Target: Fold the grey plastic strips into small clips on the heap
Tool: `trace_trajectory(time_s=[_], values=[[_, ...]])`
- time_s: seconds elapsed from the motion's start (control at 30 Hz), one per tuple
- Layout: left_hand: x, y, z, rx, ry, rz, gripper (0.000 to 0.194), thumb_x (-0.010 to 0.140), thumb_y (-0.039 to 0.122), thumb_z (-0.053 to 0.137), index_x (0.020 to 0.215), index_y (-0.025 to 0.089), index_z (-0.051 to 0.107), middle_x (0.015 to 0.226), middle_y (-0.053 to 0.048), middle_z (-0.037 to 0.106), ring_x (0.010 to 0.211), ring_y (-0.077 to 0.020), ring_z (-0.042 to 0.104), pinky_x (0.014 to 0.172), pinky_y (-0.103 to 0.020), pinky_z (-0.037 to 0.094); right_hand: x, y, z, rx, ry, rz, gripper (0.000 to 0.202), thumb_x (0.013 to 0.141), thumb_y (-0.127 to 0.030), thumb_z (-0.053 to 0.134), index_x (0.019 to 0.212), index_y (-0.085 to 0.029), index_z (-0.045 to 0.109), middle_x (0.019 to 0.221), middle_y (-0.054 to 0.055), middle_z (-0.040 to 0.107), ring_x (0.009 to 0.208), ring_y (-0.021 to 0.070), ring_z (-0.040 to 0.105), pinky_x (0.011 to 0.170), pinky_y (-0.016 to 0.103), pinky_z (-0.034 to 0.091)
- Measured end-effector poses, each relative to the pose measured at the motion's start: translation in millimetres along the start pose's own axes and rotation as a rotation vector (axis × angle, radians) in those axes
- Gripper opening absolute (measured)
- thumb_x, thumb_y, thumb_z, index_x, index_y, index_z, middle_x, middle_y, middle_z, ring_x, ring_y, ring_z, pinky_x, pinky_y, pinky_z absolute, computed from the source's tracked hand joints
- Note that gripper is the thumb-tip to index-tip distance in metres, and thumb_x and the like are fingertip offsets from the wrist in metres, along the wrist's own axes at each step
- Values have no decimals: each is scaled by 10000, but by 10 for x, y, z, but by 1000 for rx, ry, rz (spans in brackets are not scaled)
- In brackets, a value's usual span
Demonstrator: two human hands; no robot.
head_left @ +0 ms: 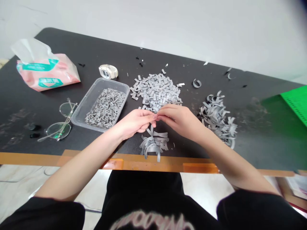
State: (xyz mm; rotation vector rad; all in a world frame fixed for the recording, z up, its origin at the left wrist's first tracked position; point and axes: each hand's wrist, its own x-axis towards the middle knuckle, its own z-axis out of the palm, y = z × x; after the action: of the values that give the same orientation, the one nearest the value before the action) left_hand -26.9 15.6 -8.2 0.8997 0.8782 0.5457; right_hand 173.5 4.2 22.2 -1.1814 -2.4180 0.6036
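Observation:
My left hand and my right hand meet at the fingertips, both with fingers pinched together. What they hold between them is too small to make out. Just beyond the fingers lies a heap of small flat grey pieces. Below the hands, near the table's front edge, is a small bunch of curved grey strips. A larger pile of curled grey strips lies to the right of my right hand. Left of my left hand, a clear plastic box holds many small grey pieces.
On the dark table, glasses lie left of the box, with a white watch behind it. A pink tissue pack stands at the back left. A green perforated object is at the far right.

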Motion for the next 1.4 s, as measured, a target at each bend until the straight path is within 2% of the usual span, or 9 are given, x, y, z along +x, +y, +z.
trace_trajectory(time_s=[0.13,0.23,0.43,0.6,0.77,0.9,1.03,1.2,1.4], values=[[-9,-8,5,-14,75,86,183,866,287,722,850,105,710,650,8,614,392,8,288,377,-163,156,-27,55,51,78,116,210,219,986,-192,552,914,-175,757,899,54,764,820,185,680,745,283,479],[-24,14,18,-77,155,168,190,879,300,705,909,113,709,607,42,554,399,2,288,387,-154,164,-39,69,223,3,-6,395,153,929,-243,654,821,-171,733,807,47,733,720,187,627,667,295,418],[-41,21,31,-139,131,199,224,862,332,745,917,118,708,568,69,499,406,2,266,386,-141,166,2,-2,623,47,-18,413,73,874,-152,684,802,-161,675,872,72,700,768,192,604,684,305,392],[-68,-7,64,-150,110,157,246,854,343,772,935,120,707,579,63,515,413,1,277,380,-130,176,-57,-9,457,283,103,425,91,872,-148,635,797,-190,604,756,-2,693,695,135,654,687,255,496],[-103,-20,105,-264,-48,30,266,930,372,690,833,125,675,587,64,482,413,9,206,374,-117,151,-208,-86,284,918,345,403,81,828,-172,731,831,-202,655,782,-6,757,687,133,726,658,244,572],[-111,-27,117,-333,-87,-36,278,963,341,644,779,133,650,598,66,460,420,9,173,375,-115,141,-250,-133,297,881,455,394,62,795,-206,816,820,-213,760,750,-6,768,618,114,686,599,231,563],[-121,-38,151,-308,-57,-24,206,938,316,685,832,139,698,589,66,464,426,10,181,385,-116,144,-259,-131,327,818,568,369,79,793,-167,822,823,-231,786,822,-5,792,747,129,723,697,236,590],[-172,-85,201,-132,96,196,150,907,297,722,1003,195,775,601,54,521,454,-17,319,416,-134,227,-261,-167,363,812,653,282,130,807,-108,797,828,-234,776,861,-6,770,802,130,721,725,240,597],[-245,-60,243,436,285,472,150,899,228,690,991,201,806,688,16,675,570,-74,527,547,-186,446,-259,-221,352,765,679,227,165,816,-88,782,806,-251,764,872,4,766,799,151,718,736,292,602]])
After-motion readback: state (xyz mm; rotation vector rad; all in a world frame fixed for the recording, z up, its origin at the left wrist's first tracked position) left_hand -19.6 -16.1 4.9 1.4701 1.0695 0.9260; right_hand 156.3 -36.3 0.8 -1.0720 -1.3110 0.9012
